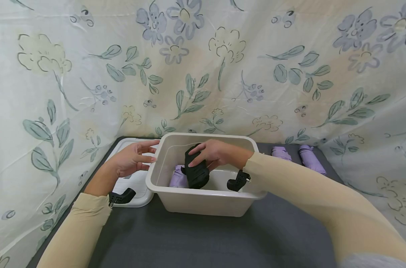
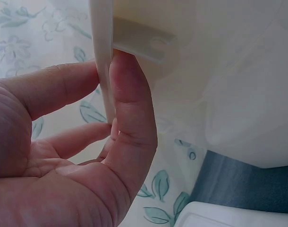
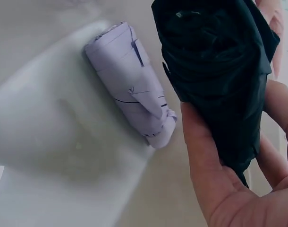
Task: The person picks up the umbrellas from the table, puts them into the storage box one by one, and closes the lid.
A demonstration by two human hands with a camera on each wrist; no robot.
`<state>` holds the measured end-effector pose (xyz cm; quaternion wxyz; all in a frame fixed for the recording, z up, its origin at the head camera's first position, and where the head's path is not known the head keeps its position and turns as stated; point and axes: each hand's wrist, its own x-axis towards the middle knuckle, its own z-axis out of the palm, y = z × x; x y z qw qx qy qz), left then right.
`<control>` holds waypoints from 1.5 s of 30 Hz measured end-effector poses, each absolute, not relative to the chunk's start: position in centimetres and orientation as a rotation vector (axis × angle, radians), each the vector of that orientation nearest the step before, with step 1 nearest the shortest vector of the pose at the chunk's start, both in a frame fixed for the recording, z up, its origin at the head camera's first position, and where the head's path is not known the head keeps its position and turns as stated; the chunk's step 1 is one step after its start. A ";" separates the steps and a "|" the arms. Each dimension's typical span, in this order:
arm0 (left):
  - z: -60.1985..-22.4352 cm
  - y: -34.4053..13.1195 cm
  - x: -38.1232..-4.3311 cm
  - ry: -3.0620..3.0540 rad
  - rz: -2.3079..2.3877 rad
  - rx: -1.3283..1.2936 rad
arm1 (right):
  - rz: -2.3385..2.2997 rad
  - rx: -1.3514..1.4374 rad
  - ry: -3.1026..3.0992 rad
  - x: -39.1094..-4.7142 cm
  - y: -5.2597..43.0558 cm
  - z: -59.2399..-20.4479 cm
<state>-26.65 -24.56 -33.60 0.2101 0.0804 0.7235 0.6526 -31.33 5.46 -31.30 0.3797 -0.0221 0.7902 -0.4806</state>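
the left hand [image 1: 132, 158] pinches the beige bin [image 1: 203, 203] by its rim; inside, one lilac roll [image 1: 178, 179] already lies. near it, the right hand [image 1: 218, 152] grips a black bundle [image 1: 197, 178], not yet let go; farther right, two more lilac rolls [image 1: 311, 160] lie outside, untouched.

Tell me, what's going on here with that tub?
A person's right-hand grip holds a black bundle within the opening of a pale plastic tub, while the left-hand grip pinches the tub's rim. A rolled purple bundle already lies inside. Two more purple rolls lie on the dark table to the right, partly hidden by the arm, and a white lid lies to the left. Whether the black bundle touches the tub's floor, I can't tell.
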 end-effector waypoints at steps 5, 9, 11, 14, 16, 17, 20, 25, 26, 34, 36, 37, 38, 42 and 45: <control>-33.7 -24.6 -26.6 2.018 1.810 0.230 | -1.212 -0.046 1.994 -31.5 4.7 -32.0; -33.7 -24.7 -26.6 2.024 1.810 0.217 | -1.190 -0.054 1.975 -31.6 4.2 -32.6; -33.7 -24.7 -26.5 2.023 1.812 0.213 | -1.198 -0.047 1.967 -31.6 4.0 -33.0; -33.7 -24.6 -26.5 2.024 1.811 0.214 | -1.221 -0.037 1.959 -31.5 3.8 -33.6; -33.7 -24.7 -26.5 2.024 1.810 0.223 | -1.230 -0.034 1.967 -31.4 3.6 -33.9; -33.7 -24.7 -26.5 2.025 1.808 0.227 | -1.232 -0.037 1.970 -31.4 3.5 -34.1; -33.7 -24.8 -26.5 2.027 1.803 0.239 | -1.236 -0.051 1.990 -31.2 3.1 -34.4; -33.6 -24.6 -26.6 2.022 1.801 0.241 | -1.306 -0.045 1.971 -31.2 2.9 -34.9; -33.6 -24.6 -26.6 2.019 1.803 0.239 | -1.318 -0.045 1.969 -31.2 2.8 -35.1; -33.6 -24.5 -26.7 2.032 1.792 0.250 | -1.334 -0.064 1.963 -31.1 2.5 -35.9; -33.6 -24.5 -26.7 2.033 1.792 0.253 | -1.332 -0.074 1.964 -31.1 2.4 -36.1; -33.6 -24.5 -26.7 2.032 1.793 0.248 | -1.333 -0.077 1.963 -31.2 2.3 -36.3; -33.7 -24.6 -26.7 2.031 1.795 0.247 | -1.330 -0.079 1.963 -31.2 2.3 -36.3; -33.7 -24.6 -26.6 2.026 1.800 0.234 | -1.302 -0.074 1.970 -31.4 2.1 -36.6; -33.7 -24.5 -26.5 2.030 1.797 0.241 | -1.275 -0.072 1.970 -31.3 2.1 -36.6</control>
